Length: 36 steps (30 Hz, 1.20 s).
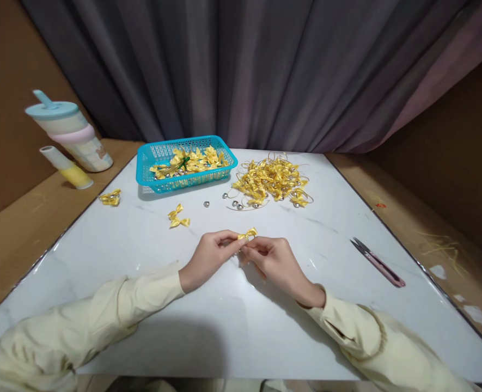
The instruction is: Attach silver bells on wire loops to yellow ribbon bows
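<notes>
Yellow ribbon bow [252,232], held near the middle of the white tabletop [175,326]. Left hand [212,255]: thumb and forefinger pinched on the bow's left end. Right hand [277,264]: wrist bent inward, fingertips at the bow's lower edge; whether they grip cannot be told. Fingers obscure the bow's underside; the frame crops both sleeves [97,316].

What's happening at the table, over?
Left hand pinching yellow bow. Right hand up against it. Scissors apart, off right. Nothing blocking the bow.
</notes>
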Motion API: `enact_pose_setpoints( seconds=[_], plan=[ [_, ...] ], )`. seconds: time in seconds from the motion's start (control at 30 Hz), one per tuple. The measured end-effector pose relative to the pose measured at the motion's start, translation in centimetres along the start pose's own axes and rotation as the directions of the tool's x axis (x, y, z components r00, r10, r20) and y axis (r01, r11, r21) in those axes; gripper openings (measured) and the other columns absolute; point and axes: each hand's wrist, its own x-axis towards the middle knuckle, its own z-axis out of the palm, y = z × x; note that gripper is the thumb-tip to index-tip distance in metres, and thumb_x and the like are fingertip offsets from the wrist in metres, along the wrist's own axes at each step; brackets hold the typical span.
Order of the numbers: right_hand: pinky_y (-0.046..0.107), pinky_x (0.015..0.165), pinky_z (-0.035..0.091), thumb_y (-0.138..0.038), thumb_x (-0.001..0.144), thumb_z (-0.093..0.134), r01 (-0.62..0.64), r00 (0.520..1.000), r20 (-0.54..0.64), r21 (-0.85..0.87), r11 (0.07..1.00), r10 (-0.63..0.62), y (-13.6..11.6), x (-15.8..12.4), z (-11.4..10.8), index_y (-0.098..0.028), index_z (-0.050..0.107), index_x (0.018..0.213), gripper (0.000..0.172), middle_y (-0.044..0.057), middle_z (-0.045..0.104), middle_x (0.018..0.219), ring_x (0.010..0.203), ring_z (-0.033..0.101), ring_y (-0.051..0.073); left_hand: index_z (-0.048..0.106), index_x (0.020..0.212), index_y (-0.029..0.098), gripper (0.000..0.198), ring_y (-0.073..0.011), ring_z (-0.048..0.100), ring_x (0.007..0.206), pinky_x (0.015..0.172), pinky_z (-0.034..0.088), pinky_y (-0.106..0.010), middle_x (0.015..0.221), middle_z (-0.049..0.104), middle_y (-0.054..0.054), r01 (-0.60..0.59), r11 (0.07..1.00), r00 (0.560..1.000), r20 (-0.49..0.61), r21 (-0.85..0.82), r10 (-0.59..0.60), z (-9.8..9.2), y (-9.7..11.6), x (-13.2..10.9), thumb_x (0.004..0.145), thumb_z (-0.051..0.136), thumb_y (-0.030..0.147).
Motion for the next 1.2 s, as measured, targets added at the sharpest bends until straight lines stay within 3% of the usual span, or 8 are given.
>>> enact_pose_setpoints(
  seconds=[0.57,0.67,0.8,0.93,1.03,1.1,1.13,1.2],
  plan=[
    [0.02,0.043,0.034,-0.022,0.081,0.049,0.0,1.0,-0.02,-0.055,0.998,-0.002,-0.1,0.0,0.1,-0.014,0.062,0.06,0.026,-0.004,0.05,0.041,0.034,0.04,0.007,0.067,0.075,0.015,0.019,-0.0117,0.053,0.062,0.058,0.039,-0.021,0.07,0.067,-0.001,-0.039,0.99,0.997,-0.067,0.139,0.049,0.3,-0.2,0.0,0.077,0.06,0.032],
    [0.02,0.046,0.035,-0.02,0.081,0.049,0.07,0.995,-0.052,-0.165,0.984,-0.079,0.3,0.0,0.2,-0.014,0.063,0.061,0.025,-0.002,0.056,0.047,0.04,0.045,0.008,0.068,0.074,0.015,0.018,-0.0115,0.054,0.062,0.057,0.039,-0.021,0.07,0.067,0.0,-0.065,0.982,0.993,-0.087,0.178,0.081,0.3,-0.1,-0.1,0.077,0.06,0.031],
    [0.021,0.052,0.036,-0.02,0.084,0.048,0.258,0.941,-0.096,-0.412,0.874,-0.323,1.4,-0.1,0.5,-0.015,0.066,0.074,0.022,0.001,0.065,0.061,0.049,0.052,0.01,0.069,0.077,0.015,0.02,-0.0121,0.054,0.063,0.059,0.04,-0.022,0.072,0.068,-0.001,-0.064,0.981,0.99,-0.109,0.186,0.085,0.1,-0.1,0.0,0.077,0.06,0.033],
    [0.022,0.051,0.036,-0.021,0.087,0.046,0.366,0.866,-0.083,-0.567,0.738,-0.494,2.0,-0.6,0.6,-0.014,0.065,0.089,0.02,0.002,0.066,0.066,0.046,0.05,0.01,0.069,0.076,0.014,0.021,-0.0123,0.055,0.063,0.059,0.041,-0.021,0.071,0.068,-0.002,-0.057,0.985,0.987,-0.14,0.163,0.08,0.1,-0.2,0.2,0.076,0.061,0.033],
    [0.022,0.054,0.038,-0.018,0.086,0.048,0.434,0.764,-0.123,-0.629,0.645,-0.634,1.8,-0.8,0.2,-0.014,0.062,0.094,0.017,0.003,0.067,0.073,0.053,0.054,0.011,0.069,0.075,0.014,0.02,-0.0117,0.055,0.061,0.059,0.041,-0.021,0.07,0.068,-0.002,-0.06,0.985,0.985,-0.153,0.163,0.085,0.1,-0.2,0.3,0.075,0.062,0.032],
    [0.023,0.059,0.04,-0.018,0.084,0.05,0.426,0.71,-0.192,-0.648,0.631,-0.677,1.5,-0.7,-0.1,-0.014,0.06,0.094,0.015,0.005,0.066,0.081,0.064,0.057,0.013,0.069,0.075,0.014,0.019,-0.0113,0.055,0.061,0.058,0.041,-0.02,0.07,0.069,-0.001,-0.067,0.984,0.984,-0.153,0.163,0.092,0.1,-0.3,0.3,0.075,0.062,0.032],
    [0.024,0.061,0.04,-0.019,0.083,0.052,0.399,0.715,-0.23,-0.642,0.655,-0.661,1.3,-0.6,-0.3,-0.014,0.06,0.092,0.013,0.006,0.065,0.085,0.069,0.057,0.015,0.069,0.074,0.014,0.019,-0.0111,0.054,0.06,0.057,0.041,-0.02,0.069,0.068,-0.001,-0.07,0.983,0.984,-0.153,0.168,0.096,0.1,-0.3,0.2,0.075,0.063,0.033],
    [0.026,0.062,0.041,-0.023,0.08,0.055,0.317,0.793,-0.269,-0.583,0.748,-0.547,0.9,-0.2,-0.6,-0.015,0.06,0.085,0.011,0.007,0.062,0.087,0.072,0.056,0.016,0.069,0.074,0.015,0.02,-0.0105,0.053,0.059,0.055,0.04,-0.02,0.068,0.068,0.0,-0.074,0.98,0.983,-0.151,0.187,0.103,0.0,-0.3,0.1,0.075,0.062,0.034]
  ],
)
